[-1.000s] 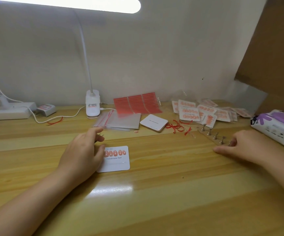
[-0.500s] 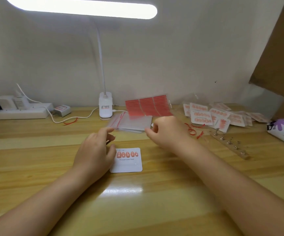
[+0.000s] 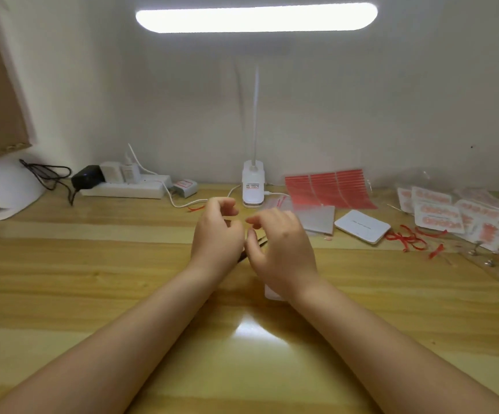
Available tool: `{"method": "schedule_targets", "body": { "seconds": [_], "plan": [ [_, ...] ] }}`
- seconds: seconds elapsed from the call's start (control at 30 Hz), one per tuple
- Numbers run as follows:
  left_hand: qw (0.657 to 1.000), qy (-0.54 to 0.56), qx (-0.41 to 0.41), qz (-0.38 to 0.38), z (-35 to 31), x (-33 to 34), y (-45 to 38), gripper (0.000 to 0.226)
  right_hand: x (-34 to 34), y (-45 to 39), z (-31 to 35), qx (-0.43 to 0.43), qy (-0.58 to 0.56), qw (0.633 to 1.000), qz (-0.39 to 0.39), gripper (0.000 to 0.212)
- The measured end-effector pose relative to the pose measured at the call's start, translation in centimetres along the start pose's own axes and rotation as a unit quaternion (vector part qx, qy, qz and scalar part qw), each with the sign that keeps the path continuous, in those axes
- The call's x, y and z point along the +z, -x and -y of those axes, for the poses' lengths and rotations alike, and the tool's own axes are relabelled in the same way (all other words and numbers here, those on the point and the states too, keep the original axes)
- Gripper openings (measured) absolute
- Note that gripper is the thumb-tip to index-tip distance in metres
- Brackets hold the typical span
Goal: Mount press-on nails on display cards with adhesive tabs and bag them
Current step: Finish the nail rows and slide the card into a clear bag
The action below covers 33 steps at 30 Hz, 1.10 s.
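Lying beside packaged nail cards (image 3: 439,218): stacked clear bags (image 3: 314,218), contents unclear.

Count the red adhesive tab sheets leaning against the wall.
3 sheets, side by side behind the bag stack: left sheet, middle sheet, right sheet. They overlap slightly, so more could be hidden behind them.

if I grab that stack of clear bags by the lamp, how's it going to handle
The stack of clear bags looks thin and glossy, so probably floppy and light. The sheets lie fanned unevenly, so they would likely slide apart unless pinched firmly. They sit flat on the wooden desk, so lifting an edge may take a fingernail.
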State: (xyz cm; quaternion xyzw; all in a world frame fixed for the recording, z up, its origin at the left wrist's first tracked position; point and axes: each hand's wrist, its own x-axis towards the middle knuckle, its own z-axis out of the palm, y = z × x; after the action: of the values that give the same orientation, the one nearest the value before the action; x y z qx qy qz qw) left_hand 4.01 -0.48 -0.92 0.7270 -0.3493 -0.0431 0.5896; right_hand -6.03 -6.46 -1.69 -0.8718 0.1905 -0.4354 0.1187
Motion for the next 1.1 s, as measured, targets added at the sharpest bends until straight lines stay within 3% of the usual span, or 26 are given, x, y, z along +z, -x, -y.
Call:
{"method": "schedule_targets", "body": {
  "seconds": [0.13,0.23,0.4,0.53,0.63,0.73,0.83,0.97,1.1],
  "plan": [
    [0.999,-0.039,-0.023,0.019,-0.7,-4.1,-3.7,0.015,0.8,1.0,1.4,-0.063,0.01,0.998,0.009,0.02],
    [0.992,-0.106,-0.029,-0.065,0.3,-9.2,-6.9,0.016,1.2,1.5,1.9,-0.109,0.015,0.993,0.032,0.02],
    [0.936,-0.29,-0.123,-0.158,6.5,-18.5,-9.5,0.021,1.5,1.5,1.9,-0.118,0.019,0.992,0.047,0.02],
    [0.892,-0.327,-0.18,-0.254,11.3,-25.4,-9.7,0.024,2.0,1.5,1.7,-0.114,0.029,0.992,0.047,0.021],
    [0.853,-0.354,-0.254,-0.287,13.9,-29.0,-11.2,0.03,2.2,1.5,1.5,-0.127,0.047,0.99,0.026,0.016],
    [0.822,-0.388,-0.3,-0.289,16.0,-31.4,-12.6,0.032,2.2,1.4,1.7,-0.199,0.098,0.975,0.007,0.02],
    [0.833,-0.395,-0.281,-0.269,17.8,-32.9,-13.7,0.031,2.2,1.4,2.0,-0.259,0.131,0.957,0.0,0.026],
    [0.848,-0.383,-0.272,-0.245,19.0,-34.1,-15.2,0.033,2.3,1.4,1.9,-0.245,0.14,0.959,-0.004,0.034],
    [0.833,-0.414,-0.289,-0.226,20.0,-34.0,-16.4,0.043,2.4,1.5,1.8,-0.226,0.147,0.963,0.012,0.039]
  ]
}}
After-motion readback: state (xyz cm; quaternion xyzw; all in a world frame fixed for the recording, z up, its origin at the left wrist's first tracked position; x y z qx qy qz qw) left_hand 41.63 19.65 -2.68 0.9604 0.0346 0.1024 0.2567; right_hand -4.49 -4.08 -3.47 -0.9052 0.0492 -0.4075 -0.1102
